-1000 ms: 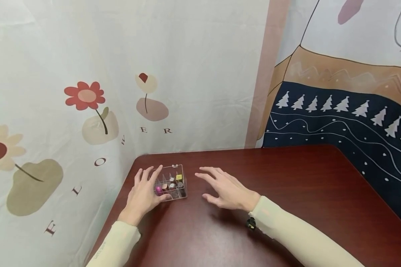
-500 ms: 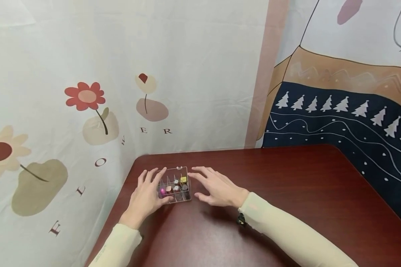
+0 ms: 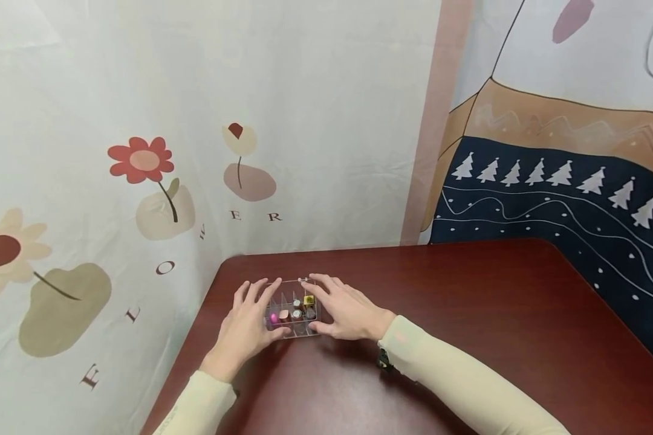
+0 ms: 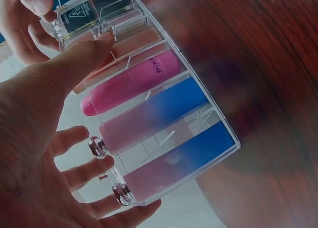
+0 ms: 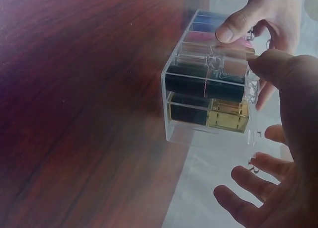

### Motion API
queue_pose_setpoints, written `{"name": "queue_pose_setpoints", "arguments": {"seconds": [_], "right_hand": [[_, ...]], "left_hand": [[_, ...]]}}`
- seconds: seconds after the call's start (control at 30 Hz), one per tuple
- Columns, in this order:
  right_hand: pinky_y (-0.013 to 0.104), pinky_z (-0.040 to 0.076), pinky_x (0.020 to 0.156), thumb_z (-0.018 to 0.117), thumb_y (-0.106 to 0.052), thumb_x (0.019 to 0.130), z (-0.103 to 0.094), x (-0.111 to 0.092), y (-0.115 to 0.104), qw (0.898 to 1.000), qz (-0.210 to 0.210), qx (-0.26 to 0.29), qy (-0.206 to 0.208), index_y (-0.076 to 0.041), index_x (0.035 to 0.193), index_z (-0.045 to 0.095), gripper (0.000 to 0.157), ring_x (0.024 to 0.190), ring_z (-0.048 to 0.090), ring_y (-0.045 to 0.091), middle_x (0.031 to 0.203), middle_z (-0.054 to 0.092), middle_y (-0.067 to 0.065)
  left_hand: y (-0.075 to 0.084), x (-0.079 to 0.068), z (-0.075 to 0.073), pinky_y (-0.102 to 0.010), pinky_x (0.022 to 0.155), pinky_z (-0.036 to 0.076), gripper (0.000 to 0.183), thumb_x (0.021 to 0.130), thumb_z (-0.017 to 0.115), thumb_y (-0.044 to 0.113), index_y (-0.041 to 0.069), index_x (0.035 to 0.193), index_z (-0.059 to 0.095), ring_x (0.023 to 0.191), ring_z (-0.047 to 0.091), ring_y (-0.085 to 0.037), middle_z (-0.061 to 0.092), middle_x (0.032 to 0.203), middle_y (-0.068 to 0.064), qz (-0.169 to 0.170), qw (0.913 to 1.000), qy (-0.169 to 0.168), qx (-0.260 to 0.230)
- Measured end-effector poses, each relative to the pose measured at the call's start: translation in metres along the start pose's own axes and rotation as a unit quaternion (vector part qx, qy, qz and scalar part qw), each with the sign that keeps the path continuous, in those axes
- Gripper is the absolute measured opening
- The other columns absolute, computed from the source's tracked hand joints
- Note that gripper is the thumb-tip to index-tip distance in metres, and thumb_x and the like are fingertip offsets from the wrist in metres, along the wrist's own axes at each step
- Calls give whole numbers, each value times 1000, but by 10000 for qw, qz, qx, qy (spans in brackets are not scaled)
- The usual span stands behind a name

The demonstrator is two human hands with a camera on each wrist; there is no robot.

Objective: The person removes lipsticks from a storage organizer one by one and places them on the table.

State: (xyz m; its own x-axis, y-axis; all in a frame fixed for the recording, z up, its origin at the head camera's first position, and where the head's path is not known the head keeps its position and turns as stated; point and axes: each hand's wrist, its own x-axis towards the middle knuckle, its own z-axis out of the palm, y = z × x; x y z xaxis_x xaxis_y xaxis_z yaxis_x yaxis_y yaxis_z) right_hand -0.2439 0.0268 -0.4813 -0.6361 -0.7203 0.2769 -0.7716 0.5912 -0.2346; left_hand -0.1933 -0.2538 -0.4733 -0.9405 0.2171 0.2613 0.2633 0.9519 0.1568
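Clear lipstick organizer [image 3: 300,330] sits near the far left corner of the table [image 3: 468,284], magenta tube [image 4: 133,83] inside. Left hand [image 3: 245,329] and right hand [image 3: 349,309] flank it, fingers spread.

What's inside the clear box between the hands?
The box holds at least a bright pink tube, two pink-and-blue tubes, a peach tube, a dark tube and a gold-and-black tube. In the left wrist view, the left hand covers part of the peach tube.
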Motion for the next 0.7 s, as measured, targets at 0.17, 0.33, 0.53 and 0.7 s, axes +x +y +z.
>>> {"name": "queue_pose_setpoints", "arguments": {"seconds": [0.17, 0.33, 0.53, 0.7], "right_hand": [[53, 62, 122, 82, -55, 107, 3, -4, 2, 9998, 78, -122, 114, -12, 180, 41, 94, 156, 60, 33, 182, 44, 13], [50, 65, 116, 81, -57, 107, 5, -10, 5, 9999, 90, -96, 105, -11, 180, 42, 95, 148, 64, 30, 177, 48, 11], [47, 67, 109, 85, -57, 104, 0, -13, 10, 9993, 108, -206, 282, -10, 176, 48, 94, 135, 69, 27, 166, 54, 9], [48, 68, 105, 87, -55, 103, -2, -18, 14, 9995, 114, -101, 291, -8, 176, 48, 96, 130, 70, 28, 165, 54, 11]], "left_hand": [[6, 0, 2, -69, 96, 70, 116, 79, 110, 47, 23, 176, 51, 162, 45, -63, 55, 173, -21, 54, 9999, 63, 59], [11, -3, 5, -71, 100, 69, 117, 78, 109, 49, 24, 177, 51, 162, 47, -61, 56, 173, -19, 30, 9999, -43, 118], [19, -1, 7, -71, 96, 70, 117, 77, 110, 50, 25, 176, 52, 160, 49, -59, 57, 172, -17, 156, 9998, 45, 96], [25, 2, 8, -69, 95, 71, 118, 77, 110, 51, 27, 176, 51, 160, 49, -58, 56, 173, -16, 191, 9997, 16, 145]]}}
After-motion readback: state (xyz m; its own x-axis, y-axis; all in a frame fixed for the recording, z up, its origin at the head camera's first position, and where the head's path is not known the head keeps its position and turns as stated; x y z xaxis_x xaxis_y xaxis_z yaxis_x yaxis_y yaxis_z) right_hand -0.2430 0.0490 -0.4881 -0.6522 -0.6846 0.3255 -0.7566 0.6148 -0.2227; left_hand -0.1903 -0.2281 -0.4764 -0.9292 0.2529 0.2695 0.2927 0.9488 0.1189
